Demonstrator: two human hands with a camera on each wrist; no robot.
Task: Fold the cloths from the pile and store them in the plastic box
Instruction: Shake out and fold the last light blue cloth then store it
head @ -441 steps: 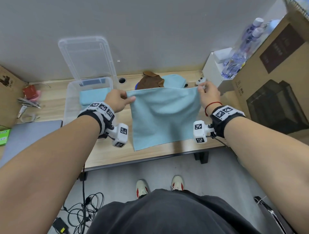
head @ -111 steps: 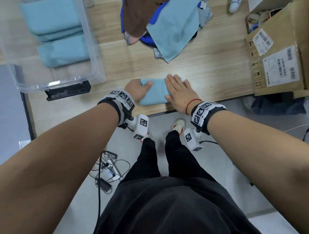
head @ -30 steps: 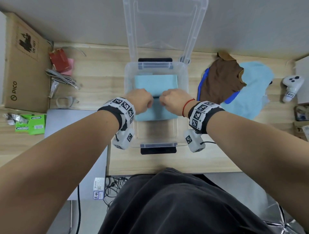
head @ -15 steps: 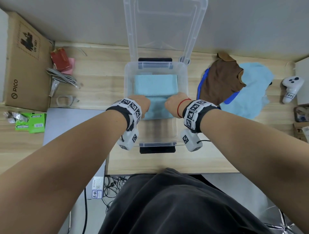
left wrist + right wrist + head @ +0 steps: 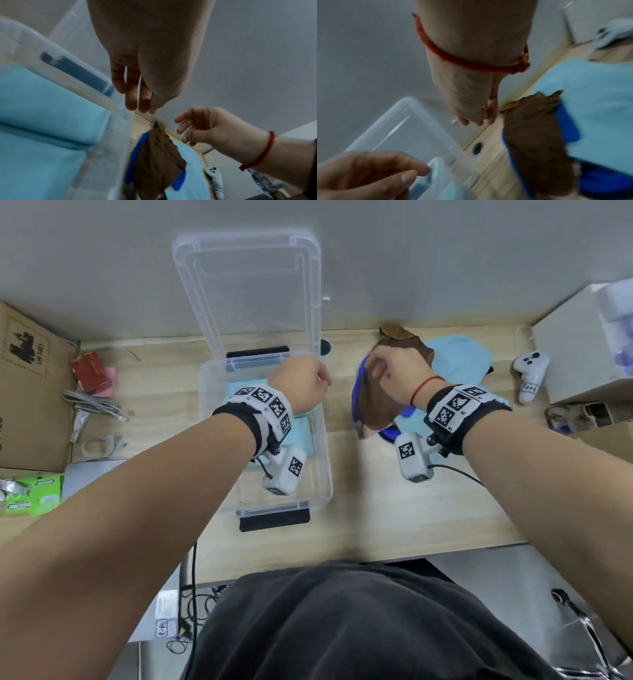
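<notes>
The clear plastic box [image 5: 327,460] stands on the desk with folded light blue cloths [image 5: 303,436] [image 5: 42,108] inside. My left hand [image 5: 301,386] hovers over the box's far right corner with relaxed fingers [image 5: 135,97], holding nothing. My right hand [image 5: 390,374] [image 5: 197,125] hangs just above the pile to the right, fingers loosely spread and empty. The pile has a brown cloth [image 5: 373,409] [image 5: 534,142] on top, a dark blue cloth [image 5: 356,392] under it and a light blue cloth [image 5: 459,361] [image 5: 590,101] beside it.
The box lid [image 5: 250,296] leans open against the wall. A white controller [image 5: 531,371] and a white box [image 5: 582,344] sit right of the pile. On the left are a cardboard box [image 5: 30,392], cables [image 5: 92,405] and a green packet [image 5: 34,494].
Both hands have let go of the folded cloth in the box, lifted out and moved right. The right hand now hangs over the brown cloth of the pile.
</notes>
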